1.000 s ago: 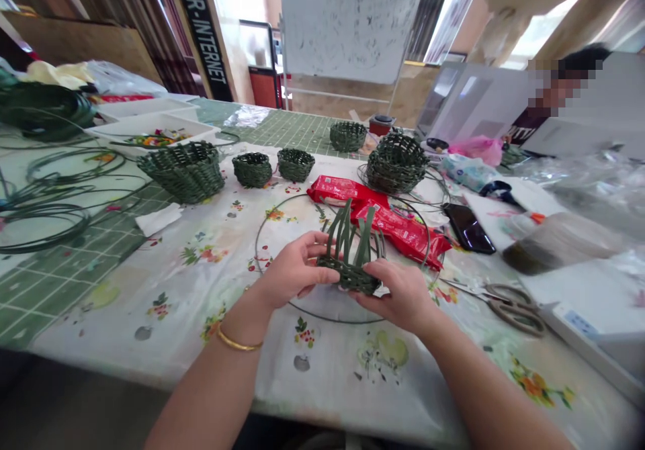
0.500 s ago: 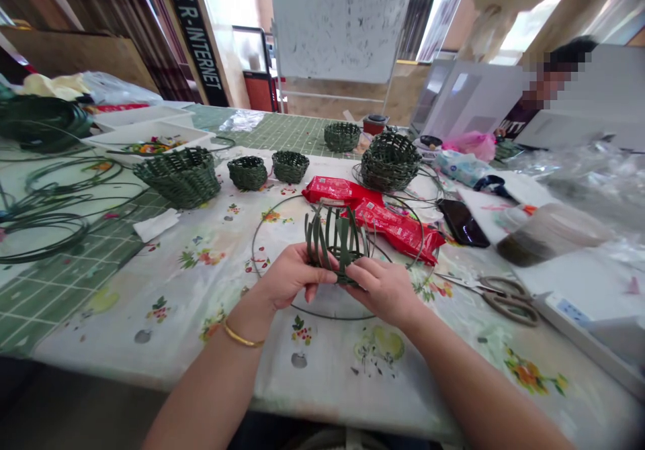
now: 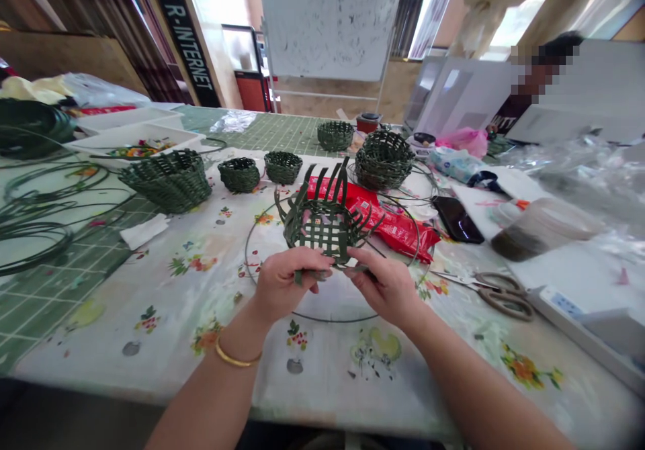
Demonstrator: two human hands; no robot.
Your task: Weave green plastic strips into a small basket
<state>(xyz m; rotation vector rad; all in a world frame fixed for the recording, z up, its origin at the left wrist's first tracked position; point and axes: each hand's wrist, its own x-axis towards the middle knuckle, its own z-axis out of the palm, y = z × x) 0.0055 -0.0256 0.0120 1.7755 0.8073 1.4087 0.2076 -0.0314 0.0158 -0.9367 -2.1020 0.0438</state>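
A floral-covered table (image 3: 327, 396) holds woven green baskets (image 3: 166, 181), scissors (image 3: 504, 299) and a phone (image 3: 457, 219).

The left forearm (image 3: 209, 389) and right forearm (image 3: 478, 396) rise from the bottom of the view and angle inward, bare, with both wrists slightly bent. The left hand (image 3: 288, 285) and right hand (image 3: 385, 287) sit close together, just apart at the middle, their fingers (image 3: 307, 262) curled inward in a firm, careful pinch.
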